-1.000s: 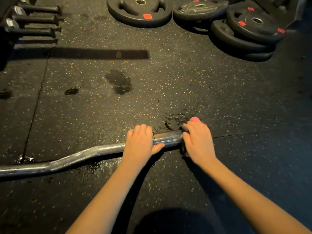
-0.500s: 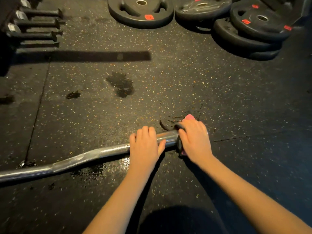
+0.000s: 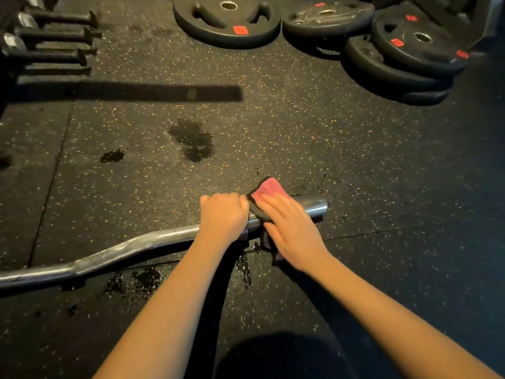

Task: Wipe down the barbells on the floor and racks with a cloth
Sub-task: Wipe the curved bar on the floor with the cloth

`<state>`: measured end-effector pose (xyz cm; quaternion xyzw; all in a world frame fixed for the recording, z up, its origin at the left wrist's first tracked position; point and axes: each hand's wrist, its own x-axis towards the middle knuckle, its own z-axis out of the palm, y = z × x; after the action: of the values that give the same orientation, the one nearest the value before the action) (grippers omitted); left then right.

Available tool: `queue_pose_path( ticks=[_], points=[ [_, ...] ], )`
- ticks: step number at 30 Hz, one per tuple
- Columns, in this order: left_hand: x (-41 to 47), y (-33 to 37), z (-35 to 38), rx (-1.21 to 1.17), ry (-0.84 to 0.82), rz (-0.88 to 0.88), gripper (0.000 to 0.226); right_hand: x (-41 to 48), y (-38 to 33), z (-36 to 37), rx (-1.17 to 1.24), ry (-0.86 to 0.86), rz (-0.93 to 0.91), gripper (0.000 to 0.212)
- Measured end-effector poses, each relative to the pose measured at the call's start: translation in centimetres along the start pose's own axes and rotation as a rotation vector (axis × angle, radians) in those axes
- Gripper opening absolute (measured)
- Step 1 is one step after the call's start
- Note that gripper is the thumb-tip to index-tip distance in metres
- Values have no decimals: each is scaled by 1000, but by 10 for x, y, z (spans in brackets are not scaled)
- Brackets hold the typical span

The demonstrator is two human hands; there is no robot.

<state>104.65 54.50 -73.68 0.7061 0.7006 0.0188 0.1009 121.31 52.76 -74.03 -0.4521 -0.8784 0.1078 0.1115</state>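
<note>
- Upper left of the frame: a row of dumbbells [image 3: 52, 34], in the same place as a second ago.
- The barbell [image 3: 131, 246] is a chrome curl bar with wavy bends. It lies on the speckled black floor [image 3: 355, 173] from the left edge to just right of centre, and the metal shines where the light catches it.
- Wet patches [image 3: 192, 138] darken the floor above and below the bar, as they did before.
- Centre: the left hand [image 3: 224, 214] has stayed where it was, its fingers [image 3: 218, 199] clenched over the bar just left of the sleeve collar.
- The cloth [image 3: 269, 190], pink on top and dark at the edge, is draped over the sleeve beside the left hand. Half a second ago only a small pink tip showed; now a broad flap sticks out above the bar.
- The right hand [image 3: 293, 231] now lies flatter, fingers stretched out and pressing the cloth onto the sleeve, not curled round the bar's end as before.
- Right of that hand, the sleeve's blunt end is now bare; earlier the hand covered it.
- Upper centre to upper right: black weight plates [image 3: 226, 20] with red labels, lying flat and stacked.
</note>
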Motion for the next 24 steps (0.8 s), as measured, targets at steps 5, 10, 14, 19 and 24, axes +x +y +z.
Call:
queue_pose_path(
  ticks=[5, 10, 14, 19, 24],
  points=[
    [4, -2, -8, 9, 35, -123, 44, 20, 49, -19, -30, 33, 276, 43],
    [-5, 3, 5, 76, 329, -130, 45, 23, 10, -2, -74, 105, 255, 43],
    [5, -1, -2, 152, 195, -88, 51, 24, -15, 9, 8, 26, -14, 47],
    [-1, -9, 4, 55, 136, -159, 35, 37, 44, -14, -63, 7, 252, 52],
    [-14, 0, 15, -56, 190, -153, 60, 25, 0, 4, -72, 62, 209, 49]
  ],
)
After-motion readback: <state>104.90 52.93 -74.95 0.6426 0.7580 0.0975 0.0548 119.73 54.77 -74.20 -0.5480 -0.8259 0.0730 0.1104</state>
